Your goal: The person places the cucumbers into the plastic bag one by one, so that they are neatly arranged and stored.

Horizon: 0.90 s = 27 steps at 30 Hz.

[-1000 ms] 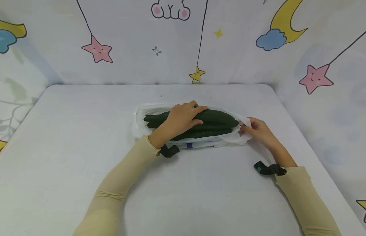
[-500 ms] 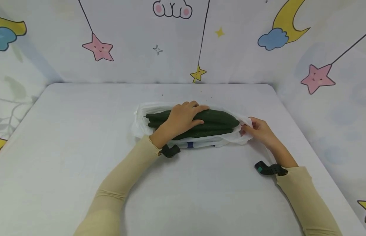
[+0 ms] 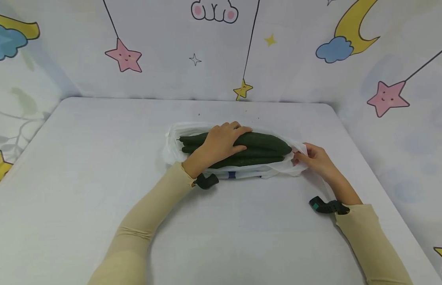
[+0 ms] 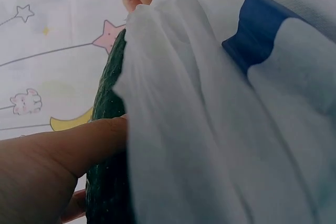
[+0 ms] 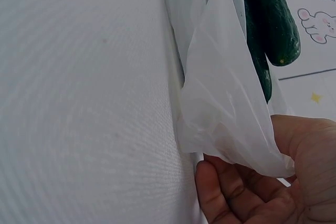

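Note:
Several dark green cucumbers (image 3: 265, 142) lie side by side in a thin white plastic bag (image 3: 283, 169), whose top lies open. Over their middle, my left hand (image 3: 220, 143) grips them from above, thumb on the near side; its palm side is hidden. In the left wrist view the thumb presses against a cucumber (image 4: 106, 95) beside the bag's wall (image 4: 178, 108), which has a blue print. My right hand (image 3: 318, 160) pinches the bag's right end, just beyond the cucumber tips. In the right wrist view its fingers (image 5: 231, 187) are curled under the bag's edge.
A white-covered table (image 3: 221, 237) lies beneath everything. Behind it and at the sides stand white walls (image 3: 164, 43) printed with stars, moons and clouds. Dark wrist-worn devices sit at the left wrist (image 3: 207, 181) and the right wrist (image 3: 327, 206).
The head view has shifted slightly. Both hands stay where they are, the left on the cucumbers and the right on the bag's end.

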Available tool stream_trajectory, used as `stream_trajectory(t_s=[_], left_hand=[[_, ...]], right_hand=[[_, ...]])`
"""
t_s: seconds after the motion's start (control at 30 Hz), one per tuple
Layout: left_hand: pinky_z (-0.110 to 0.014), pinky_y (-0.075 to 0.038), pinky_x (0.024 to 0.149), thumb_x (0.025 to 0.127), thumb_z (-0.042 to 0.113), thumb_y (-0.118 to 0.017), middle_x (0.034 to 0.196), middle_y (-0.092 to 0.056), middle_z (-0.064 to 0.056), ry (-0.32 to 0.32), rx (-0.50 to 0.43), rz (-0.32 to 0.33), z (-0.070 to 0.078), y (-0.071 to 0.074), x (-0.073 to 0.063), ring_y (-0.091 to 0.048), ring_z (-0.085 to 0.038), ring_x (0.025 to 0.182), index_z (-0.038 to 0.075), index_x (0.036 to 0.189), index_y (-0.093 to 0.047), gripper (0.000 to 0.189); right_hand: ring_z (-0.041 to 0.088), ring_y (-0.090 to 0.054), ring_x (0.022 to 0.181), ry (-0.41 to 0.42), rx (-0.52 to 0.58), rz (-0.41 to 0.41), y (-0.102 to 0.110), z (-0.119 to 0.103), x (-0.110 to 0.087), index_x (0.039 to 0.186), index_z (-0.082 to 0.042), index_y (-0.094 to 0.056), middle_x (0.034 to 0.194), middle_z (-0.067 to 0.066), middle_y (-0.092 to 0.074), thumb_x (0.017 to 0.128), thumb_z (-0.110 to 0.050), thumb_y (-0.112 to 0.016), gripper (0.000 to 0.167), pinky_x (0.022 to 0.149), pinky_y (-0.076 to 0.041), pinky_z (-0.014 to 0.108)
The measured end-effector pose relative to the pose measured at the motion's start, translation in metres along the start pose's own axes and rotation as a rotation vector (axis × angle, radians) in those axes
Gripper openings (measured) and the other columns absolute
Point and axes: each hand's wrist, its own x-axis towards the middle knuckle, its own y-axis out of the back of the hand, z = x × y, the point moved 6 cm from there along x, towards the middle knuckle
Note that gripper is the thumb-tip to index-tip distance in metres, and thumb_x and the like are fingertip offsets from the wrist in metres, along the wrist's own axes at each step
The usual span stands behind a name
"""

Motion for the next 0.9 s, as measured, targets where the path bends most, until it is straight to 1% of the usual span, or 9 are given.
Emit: stream_trajectory(t_s=[0.1,0.4,0.47,0.53,0.63,0.7,0.9], left_hand=[[-0.033,-0.053,0.068,0.092,0.041,-0.067,0.124,-0.062,-0.005,0.009,-0.006,-0.011,-0.002,0.000,0.000,-0.064,-0.022,0.102,0.020,0.138,-0.056,0.052],[-0.033,-0.052,0.069,0.091,0.036,-0.070,0.126,-0.060,-0.006,0.027,-0.044,-0.043,-0.006,-0.003,-0.001,-0.063,-0.022,0.106,0.019,0.139,-0.055,0.053],[-0.033,-0.052,0.071,0.091,0.035,-0.070,0.127,-0.060,-0.005,0.032,-0.049,-0.050,-0.008,-0.003,-0.002,-0.063,-0.022,0.107,0.019,0.139,-0.054,0.053],[-0.035,-0.052,0.076,0.092,0.034,-0.070,0.129,-0.059,-0.005,0.041,-0.052,-0.055,-0.010,-0.004,-0.002,-0.062,-0.023,0.110,0.020,0.140,-0.054,0.053],[-0.039,-0.051,0.083,0.091,0.033,-0.070,0.130,-0.059,-0.005,0.046,-0.054,-0.041,-0.013,-0.002,-0.005,-0.061,-0.023,0.113,0.020,0.139,-0.054,0.053],[-0.041,-0.050,0.085,0.091,0.033,-0.071,0.129,-0.059,-0.005,0.044,-0.053,-0.025,-0.015,-0.001,-0.007,-0.061,-0.023,0.113,0.020,0.139,-0.055,0.052],[-0.040,-0.051,0.082,0.090,0.031,-0.072,0.125,-0.061,-0.005,0.027,-0.045,0.043,-0.019,0.005,-0.014,-0.062,-0.024,0.108,0.019,0.134,-0.058,0.048]], right_hand=[[0.002,-0.061,0.079,-0.003,-0.010,0.003,0.001,-0.001,0.001,0.113,0.008,-0.057,0.083,-0.010,-0.068,0.097,-0.007,-0.059,0.023,0.070,-0.048,0.015],[0.003,-0.063,0.077,0.022,0.029,-0.021,-0.004,-0.001,0.006,0.113,0.010,-0.055,0.081,-0.011,-0.068,0.097,-0.005,-0.058,0.023,0.071,-0.050,0.016],[0.003,-0.063,0.077,0.023,0.024,-0.022,-0.005,0.000,0.007,0.113,0.010,-0.056,0.081,-0.011,-0.068,0.097,-0.006,-0.058,0.022,0.070,-0.050,0.016],[0.003,-0.062,0.076,0.018,0.022,-0.022,-0.005,0.001,0.009,0.112,0.010,-0.056,0.080,-0.010,-0.068,0.097,-0.006,-0.059,0.022,0.070,-0.049,0.016],[0.003,-0.062,0.077,0.008,0.013,-0.029,-0.006,0.002,0.010,0.112,0.009,-0.057,0.080,-0.008,-0.068,0.097,-0.007,-0.059,0.022,0.070,-0.049,0.017],[0.003,-0.061,0.077,0.002,0.005,-0.034,-0.007,0.003,0.011,0.112,0.009,-0.057,0.080,-0.007,-0.068,0.097,-0.007,-0.059,0.022,0.071,-0.049,0.017],[0.003,-0.061,0.079,0.000,-0.031,-0.045,-0.005,0.004,0.014,0.116,0.008,-0.056,0.081,-0.007,-0.067,0.098,-0.009,-0.059,0.025,0.072,-0.048,0.016]])
